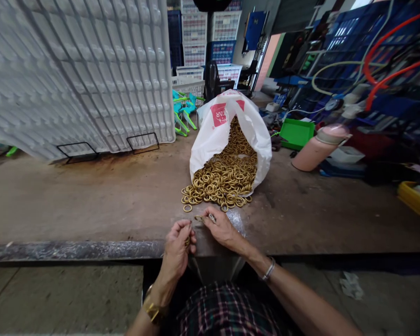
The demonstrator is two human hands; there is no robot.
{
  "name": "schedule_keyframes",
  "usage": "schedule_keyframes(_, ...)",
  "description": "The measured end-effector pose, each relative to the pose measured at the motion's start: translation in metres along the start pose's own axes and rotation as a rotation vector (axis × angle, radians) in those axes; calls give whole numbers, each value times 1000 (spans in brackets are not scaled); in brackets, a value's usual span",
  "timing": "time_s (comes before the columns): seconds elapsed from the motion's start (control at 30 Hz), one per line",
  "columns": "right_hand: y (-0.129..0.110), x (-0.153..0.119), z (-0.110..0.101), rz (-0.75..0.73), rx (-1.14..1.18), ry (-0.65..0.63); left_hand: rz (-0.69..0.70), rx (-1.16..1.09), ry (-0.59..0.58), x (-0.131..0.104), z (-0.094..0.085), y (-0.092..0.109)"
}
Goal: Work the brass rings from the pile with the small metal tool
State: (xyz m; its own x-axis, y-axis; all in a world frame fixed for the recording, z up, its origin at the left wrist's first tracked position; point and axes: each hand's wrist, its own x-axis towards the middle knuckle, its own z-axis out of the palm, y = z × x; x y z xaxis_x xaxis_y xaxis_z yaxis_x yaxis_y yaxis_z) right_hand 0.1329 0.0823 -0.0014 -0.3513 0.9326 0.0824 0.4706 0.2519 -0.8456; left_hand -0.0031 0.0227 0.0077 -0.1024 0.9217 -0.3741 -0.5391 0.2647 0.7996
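My left hand [179, 245] is closed at the table's front edge, with a brass-coloured ring [187, 241] showing between its fingers. Just to its right, my right hand [221, 227] pinches another brass ring [198, 218] at its fingertips. A greyish piece also shows by the right hand's fingers, too small to name. Behind both hands, a heap of brass rings [224, 177] spills from the mouth of a white plastic bag [262, 135] lying on its side. One loose ring [187, 208] lies at the near left of the heap.
White ridged plastic trays [119, 70] stand upright at the left, by black wire holders [143, 142]. A pink bottle [308, 154] stands tilted in view at the right, near a green tray [296, 133]. A yellow bin [416, 199] is at the far right of the wooden table [91, 200].
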Motion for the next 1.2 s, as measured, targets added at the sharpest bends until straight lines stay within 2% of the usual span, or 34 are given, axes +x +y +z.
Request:
schedule_keyframes(0.07, -3, -6, -3, 12, 55, -30, 46, 112, 0, 2, 2, -2)
schedule_keyframes(0.23, -6, -13, -4, 31, 133, -66, 21, 284, -43, 5, 3, -6)
schedule_keyframes(0.5, -6, -11, 0, 117, 118, -72, 121, 500, 7, 4, 6, -10)
schedule_keyframes(0.83, -1, -10, 2, 133, 145, -36, -57, 318, -177, 2, 4, -10)
schedule_keyframes(1.0, -1, -11, 2, 120, 161, -45, -87, 252, -221, 2, 5, -8)
schedule_keyframes(1.2, -2, -9, 0, 122, 143, -44, -84, 241, -221, 1, 5, -8)
